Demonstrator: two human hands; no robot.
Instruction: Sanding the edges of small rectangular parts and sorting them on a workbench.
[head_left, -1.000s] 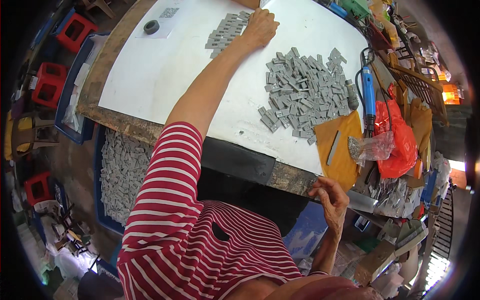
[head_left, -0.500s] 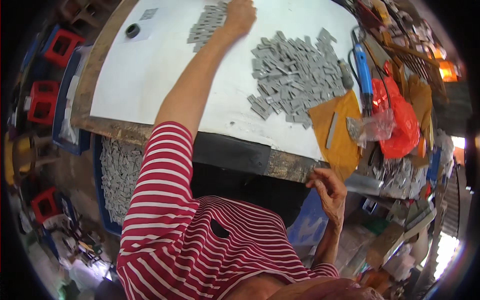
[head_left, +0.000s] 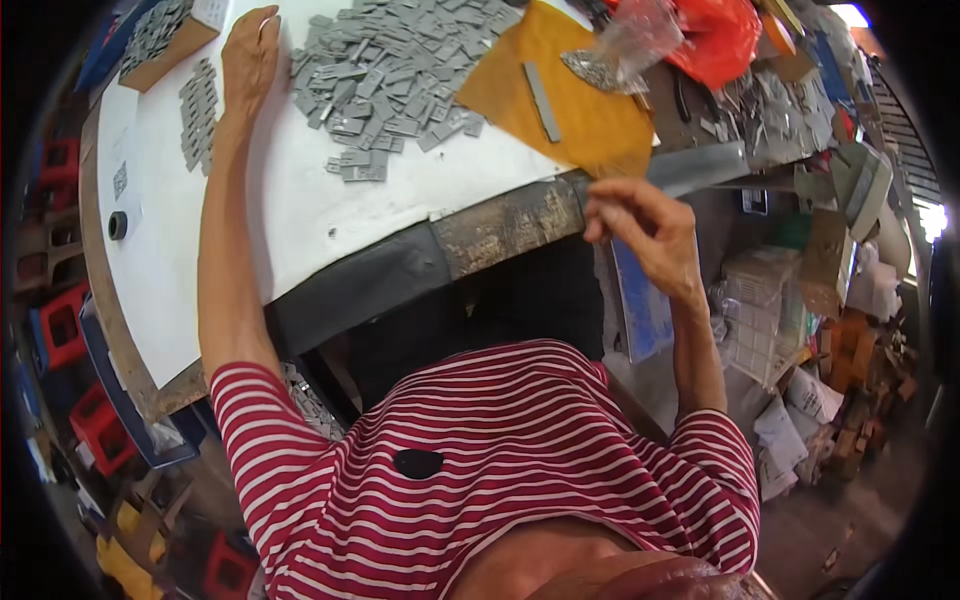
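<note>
While pile of grey pieces (head_left: 400, 75) spreads loose across white sheet (head_left: 180, 290) in head view, left hand (head_left: 250, 65) lies just left of pile, back up, beside staggered rows of like pieces (head_left: 198, 115); cannot tell whether it grips one. Gap between rows and pile probably keeps them unmixed. Cardboard box (head_left: 178, 52), farther left of pile, likely corrals more. Right of pile, yellow-brown sheet (head_left: 500, 85) bears metal strip (head_left: 541, 102), perhaps for easy reach. Right hand (head_left: 650, 235), nearer body and right of pile, fingers loosely bent; grip contents unclear.

No text is readable; the grey patch (head_left: 120, 180) on the white surface (head_left: 160, 300) is blurred.
</note>
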